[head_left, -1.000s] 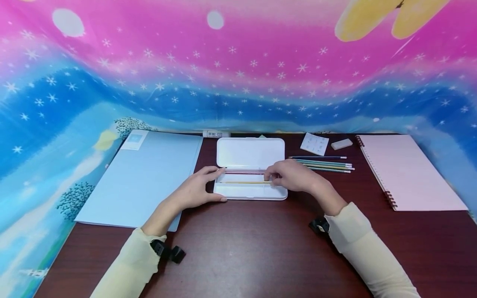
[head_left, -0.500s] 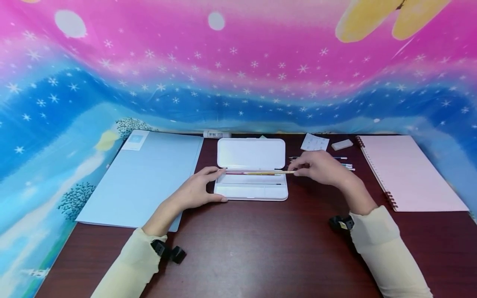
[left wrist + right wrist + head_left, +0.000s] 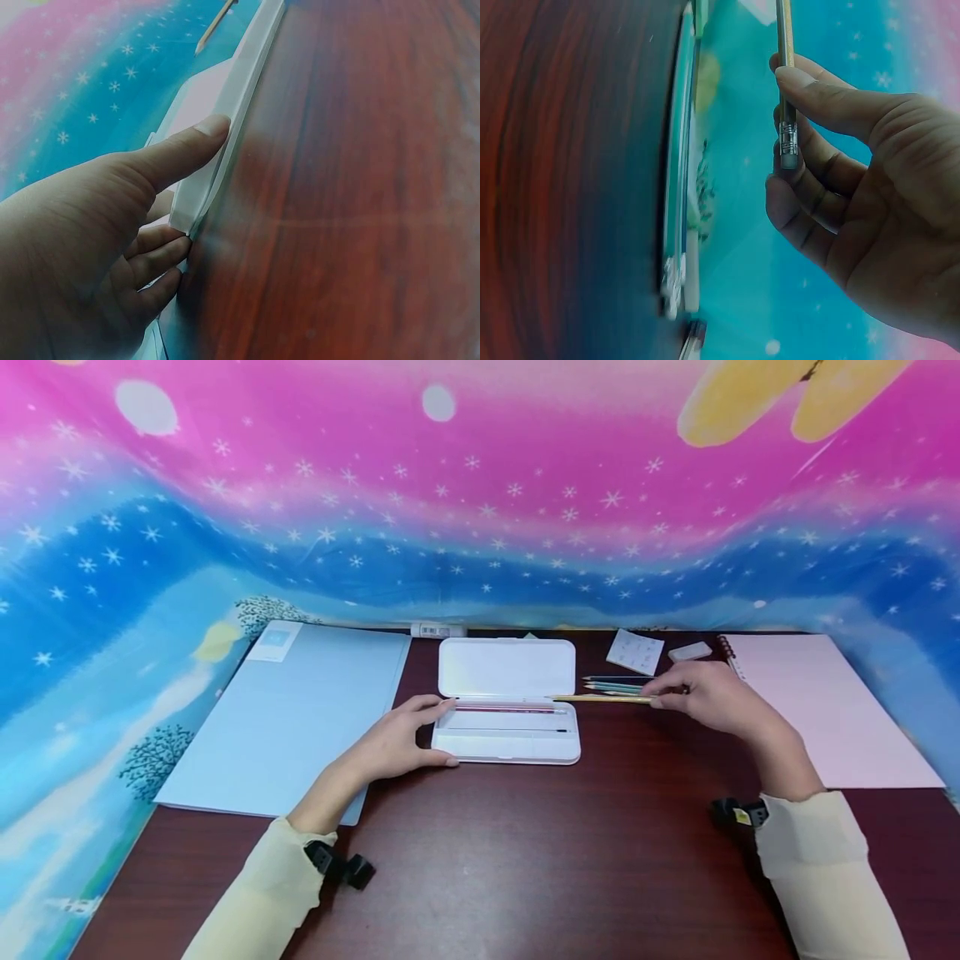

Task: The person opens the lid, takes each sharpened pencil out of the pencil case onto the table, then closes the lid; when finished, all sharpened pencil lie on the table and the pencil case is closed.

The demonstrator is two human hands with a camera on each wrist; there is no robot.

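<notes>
A white pencil case [image 3: 517, 749] lies open in the head view, its lid [image 3: 506, 668] tilted back. My left hand [image 3: 393, 743] grips the left end, thumb along the near side and fingers around the far corner; the left wrist view shows the thumb [image 3: 187, 150] on the case wall. Inside lies a red pencil [image 3: 502, 710], with a thin dark-tipped item just in front. A gold pencil [image 3: 600, 698] is pinched near its eraser end by my right hand [image 3: 708, 697], above the table. Its far tip is beside the case's right hinge corner.
Several green and dark pencils [image 3: 611, 687] lie right of the case, partly hidden by my right hand. Behind them are a small card [image 3: 635, 650] and a white eraser [image 3: 690, 652]. A pink spiral notebook [image 3: 847, 710], a blue folder [image 3: 300, 718] and a white tube [image 3: 437, 631] flank the case.
My right hand has lifted the gold pencil out of the case and carried it right, toward the loose pencils. The left hand has stayed on the case.
</notes>
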